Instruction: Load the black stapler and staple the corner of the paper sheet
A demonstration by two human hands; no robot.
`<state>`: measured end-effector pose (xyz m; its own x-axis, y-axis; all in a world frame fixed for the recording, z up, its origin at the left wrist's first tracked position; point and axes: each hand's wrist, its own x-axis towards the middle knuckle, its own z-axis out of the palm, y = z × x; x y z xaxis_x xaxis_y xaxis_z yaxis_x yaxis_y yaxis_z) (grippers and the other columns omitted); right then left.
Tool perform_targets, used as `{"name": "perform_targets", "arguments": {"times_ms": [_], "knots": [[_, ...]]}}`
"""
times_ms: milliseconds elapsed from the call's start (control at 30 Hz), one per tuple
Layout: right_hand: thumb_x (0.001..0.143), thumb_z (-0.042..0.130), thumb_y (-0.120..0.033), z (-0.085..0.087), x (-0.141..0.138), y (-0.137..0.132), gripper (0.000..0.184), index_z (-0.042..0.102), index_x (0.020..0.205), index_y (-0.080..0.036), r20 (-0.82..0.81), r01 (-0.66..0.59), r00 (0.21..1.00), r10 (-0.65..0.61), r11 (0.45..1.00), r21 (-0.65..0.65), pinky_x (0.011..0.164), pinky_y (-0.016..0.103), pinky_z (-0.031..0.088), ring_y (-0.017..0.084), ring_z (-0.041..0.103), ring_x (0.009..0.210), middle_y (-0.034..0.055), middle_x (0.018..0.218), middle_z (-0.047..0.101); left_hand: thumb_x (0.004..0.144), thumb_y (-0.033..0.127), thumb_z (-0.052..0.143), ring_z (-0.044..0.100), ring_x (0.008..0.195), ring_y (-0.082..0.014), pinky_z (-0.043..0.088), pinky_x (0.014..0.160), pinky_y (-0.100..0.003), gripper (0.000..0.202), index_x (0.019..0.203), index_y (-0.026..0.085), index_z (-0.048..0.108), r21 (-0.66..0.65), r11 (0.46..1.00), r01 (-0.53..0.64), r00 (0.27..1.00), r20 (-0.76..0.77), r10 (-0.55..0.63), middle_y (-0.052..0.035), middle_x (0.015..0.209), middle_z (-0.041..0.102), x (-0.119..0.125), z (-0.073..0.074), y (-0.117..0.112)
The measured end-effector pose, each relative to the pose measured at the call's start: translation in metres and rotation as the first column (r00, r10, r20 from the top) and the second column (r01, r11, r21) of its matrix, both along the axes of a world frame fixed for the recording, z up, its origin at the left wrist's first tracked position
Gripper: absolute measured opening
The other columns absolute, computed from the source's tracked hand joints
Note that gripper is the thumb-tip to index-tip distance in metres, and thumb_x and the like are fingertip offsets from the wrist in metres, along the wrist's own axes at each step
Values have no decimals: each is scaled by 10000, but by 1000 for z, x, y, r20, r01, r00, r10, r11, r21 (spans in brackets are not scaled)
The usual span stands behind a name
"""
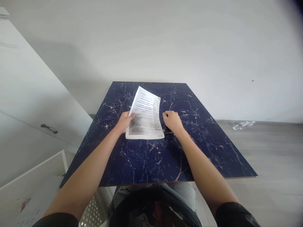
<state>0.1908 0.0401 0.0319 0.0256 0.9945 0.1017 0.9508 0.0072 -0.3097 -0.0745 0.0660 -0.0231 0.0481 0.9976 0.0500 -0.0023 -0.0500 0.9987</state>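
Observation:
A printed paper (146, 116), perhaps several sheets together, is tilted up over the middle of the dark blue marbled table. Its face carries lines of small text, and its right edge curls. My left hand (126, 121) is closed on the paper's left edge, thumb on the front and fingers behind. To the right of the sheet, my right hand (172, 120) is curled into a fist, apart from the paper; whatever is in it, if anything, is hidden. A small dark, shiny object (168, 130) shows between the paper's lower right corner and my right wrist, partly covered.
The table (151, 167) stands against a pale wall (165, 41). At left is a white cabinet with a dark handle (49, 128). A white perforated basket (93, 211) sits below the table's left front. A clear plastic bottle (243, 125) lies on the floor at right.

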Motion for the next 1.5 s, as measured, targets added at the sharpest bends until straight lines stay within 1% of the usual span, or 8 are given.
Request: {"name": "perform_targets", "arguments": {"times_ms": [333, 633, 900, 1033, 1200, 1300, 1400, 1500], "knots": [[977, 394, -314, 0, 4, -3, 371, 691, 798, -184, -25, 76, 997, -76, 997, -18, 687, 294, 408, 251, 648, 782, 133, 840, 701, 660, 563, 833, 693, 945, -311, 514, 873, -411, 559, 994, 121, 761, -17, 999, -31, 999, 18, 31, -123, 960, 763, -4, 4, 1], [976, 390, -318, 0, 6, -4, 378, 707, 829, -176, -6, 79, 997, -79, 997, -14, 677, 301, 423, 257, 662, 759, 146, 851, 708, 670, 556, 834, 703, 929, -311, 520, 894, -440, 569, 1022, 116, 753, -3, 1000, -27, 998, 53, 27, -130, 990, 761, -5, 9, -1], [974, 399, -285, 2, 12, -5, 358, 724, 894, -158, 18, 89, 996, -88, 995, -53, 701, 303, 436, 267, 678, 804, 170, 902, 722, 647, 529, 864, 707, 972, -321, 526, 928, -465, 579, 1039, 122, 743, 33, 995, -90, 980, 179, 83, -145, 1041, 756, -9, 15, -2], [986, 410, -319, 0, 12, -5, 354, 710, 862, -178, 25, 56, 998, -55, 998, -35, 715, 289, 429, 254, 675, 814, 144, 882, 729, 638, 531, 867, 704, 993, -331, 536, 924, -469, 583, 1030, 117, 745, 27, 996, -84, 979, 190, 78, -148, 1035, 758, -7, 17, -3], [1028, 376, -411, 4, 8, -7, 404, 686, 880, -197, -97, -23, 995, 23, 1000, -6, 735, 270, 432, 231, 680, 849, 104, 895, 745, 661, 514, 858, 707, 991, -328, 543, 917, -469, 587, 1073, 111, 743, 18, 1000, -24, 982, 189, 20, -149, 1044, 759, -7, 17, -4], [1000, 478, -425, 4, 10, -6, 299, 670, 1003, -196, -227, -70, 971, 70, 998, 9, 768, 266, 450, 214, 692, 899, 84, 966, 758, 650, 506, 866, 714, 961, -328, 543, 912, -472, 577, 1051, 108, 752, -27, 999, 41, 984, 175, -36, -151, 1020, 764, -8, 17, -5], [902, 641, -345, -1, 15, -3, 248, 637, 1096, -190, -341, -106, 932, 122, 992, 65, 798, 270, 470, 189, 702, 883, 59, 966, 768, 631, 467, 881, 719, 940, -339, 543, 901, -485, 542, 1018, 107, 764, -89, 986, 138, 978, 169, -121, -160, 1006, 767, -10, 21, -8], [832, 684, -256, -6, 20, 0, 243, 636, 1059, -184, -408, -134, 898, 164, 986, 100, 803, 273, 480, 166, 701, 795, 21, 828, 766, 627, 371, 883, 722, 926, -338, 546, 888, -485, 472, 1007, 113, 773, -145, 965, 219, 968, 156, -196, -165, 1016, 767, -12, 25, -11]]}}
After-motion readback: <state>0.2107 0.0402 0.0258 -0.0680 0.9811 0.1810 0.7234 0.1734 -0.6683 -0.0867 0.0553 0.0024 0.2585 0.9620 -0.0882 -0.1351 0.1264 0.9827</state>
